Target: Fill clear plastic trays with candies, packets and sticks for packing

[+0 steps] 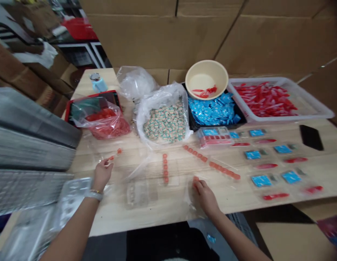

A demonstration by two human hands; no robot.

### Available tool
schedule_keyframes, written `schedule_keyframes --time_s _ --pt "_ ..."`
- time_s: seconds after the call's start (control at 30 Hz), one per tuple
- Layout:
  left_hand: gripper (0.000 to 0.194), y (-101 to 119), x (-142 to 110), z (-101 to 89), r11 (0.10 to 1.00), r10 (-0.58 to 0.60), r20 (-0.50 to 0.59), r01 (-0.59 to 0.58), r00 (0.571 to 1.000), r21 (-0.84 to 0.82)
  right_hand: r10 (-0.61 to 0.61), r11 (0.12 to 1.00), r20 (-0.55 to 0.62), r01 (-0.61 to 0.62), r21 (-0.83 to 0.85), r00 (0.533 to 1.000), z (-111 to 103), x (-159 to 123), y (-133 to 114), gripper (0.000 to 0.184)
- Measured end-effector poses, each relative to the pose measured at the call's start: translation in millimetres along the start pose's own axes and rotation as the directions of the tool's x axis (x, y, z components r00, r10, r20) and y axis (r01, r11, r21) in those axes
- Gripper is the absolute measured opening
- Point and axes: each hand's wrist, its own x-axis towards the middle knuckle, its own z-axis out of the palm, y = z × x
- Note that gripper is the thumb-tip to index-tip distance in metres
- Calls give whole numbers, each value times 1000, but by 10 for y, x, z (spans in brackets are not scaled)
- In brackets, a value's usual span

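My left hand (pixel 102 173) pinches a small orange-red piece (pixel 111 158) above the left part of the table; another lies just past it. My right hand (pixel 205 195) has its fingers closed around an orange-red piece at the front middle, over thin clear plastic. Between my hands, a row of joined orange-red pieces (pixel 165 168) lies on the wood. Two more strips, a near one (pixel 224 170) and a far one (pixel 195 153), slant across the middle. An empty-looking clear tray (pixel 134 194) sits close to the front edge. Blur hides fine detail.
A plastic bag of red pieces (pixel 110 127), a bag of small printed packets (pixel 165 123), blue packets (pixel 213 110), a cream bowl (pixel 207 70) and a tub (pixel 315 105) of red items line the back. Filled clear packs (pixel 262 181) and a black phone-like slab (pixel 311 137) lie right. Stacked trays (pixel 73 199) stand left.
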Motion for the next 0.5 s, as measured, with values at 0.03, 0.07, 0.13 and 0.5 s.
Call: schedule_keyframes --time_s 0.03,0.07,0.13,0.5 --pt "41 -55 54 -3 999 31 3 -31 1000 39 -6 1000 -25 7 23 1000 30 -27 25 27" --pt "41 -80 95 14 994 67 14 -68 998 89 -16 999 -44 18 44 999 53 -48 47 27" --pt "39 -75 169 75 975 123 45 -130 991 179 -21 997 -71 26 70 997 80 -70 72 27" --pt "23 139 555 302 779 573 188 -601 798 179 112 989 -10 -110 97 994 -104 -10 -10 20"
